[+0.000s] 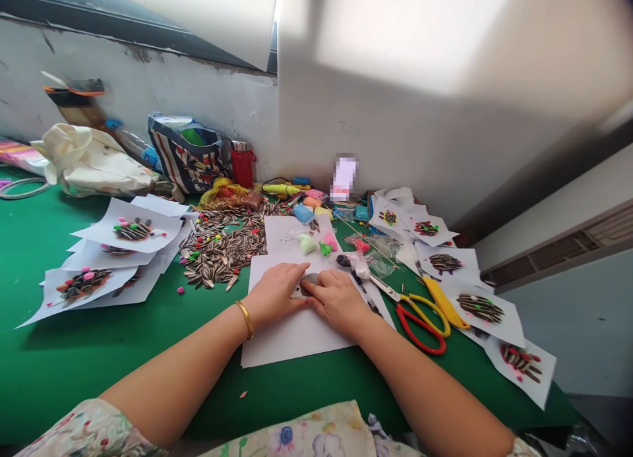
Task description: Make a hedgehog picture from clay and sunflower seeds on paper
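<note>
On a stack of white paper (281,343), a small flattened grey piece that looks like modelling clay (310,279) lies between my two hands. My left hand (279,291) rests flat beside it, fingers stretched out and thumb apart, with a gold bangle (246,320) at the wrist. From the other side my right hand (341,300) presses on the grey piece with closed fingertips, which partly hide it. Just beyond lie lumps of green clay (307,244) and pink clay (330,241), on a sheet with a drawing (277,229).
Striped sunflower seeds (222,249) are heaped at the left, near finished seed pictures (133,229). Scissors (420,322) and a yellow cutter (442,302) lie at the right, beside more seed pictures (479,306). A red flask (242,165) and a striped bag (190,155) stand behind.
</note>
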The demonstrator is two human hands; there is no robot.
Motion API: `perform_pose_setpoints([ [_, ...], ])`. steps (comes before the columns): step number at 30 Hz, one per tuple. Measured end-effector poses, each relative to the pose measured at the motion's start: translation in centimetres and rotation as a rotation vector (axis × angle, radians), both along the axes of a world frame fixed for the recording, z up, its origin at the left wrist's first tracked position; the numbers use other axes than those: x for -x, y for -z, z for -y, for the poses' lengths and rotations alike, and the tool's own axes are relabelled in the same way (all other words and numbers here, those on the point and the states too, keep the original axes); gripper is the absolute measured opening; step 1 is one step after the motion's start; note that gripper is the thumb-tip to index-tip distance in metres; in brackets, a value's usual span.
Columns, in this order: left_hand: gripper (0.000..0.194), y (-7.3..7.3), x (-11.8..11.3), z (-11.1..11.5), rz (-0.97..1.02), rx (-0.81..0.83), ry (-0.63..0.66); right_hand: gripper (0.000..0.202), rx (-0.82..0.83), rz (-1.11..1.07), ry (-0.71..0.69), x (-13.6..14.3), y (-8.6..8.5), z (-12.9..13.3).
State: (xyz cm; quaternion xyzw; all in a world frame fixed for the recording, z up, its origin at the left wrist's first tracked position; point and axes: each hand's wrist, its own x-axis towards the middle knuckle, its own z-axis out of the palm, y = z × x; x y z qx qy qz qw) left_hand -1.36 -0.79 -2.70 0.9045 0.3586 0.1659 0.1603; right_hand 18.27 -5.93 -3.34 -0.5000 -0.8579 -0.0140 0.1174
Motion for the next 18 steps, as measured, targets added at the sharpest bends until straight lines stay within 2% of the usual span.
perform_pose_setpoints([
  [6, 0.07, 0.13, 0.13, -0.06, -0.002, 0.004, 0.002, 0.035, 0.005, -0.065, 0.037, -0.06, 0.09, -0.05],
  [18, 0.068, 0.08, 0.02, -0.02, -0.003, 0.004, 0.0, 0.036, 0.027, -0.065, 0.021, 0.45, -0.07, -0.29],
])
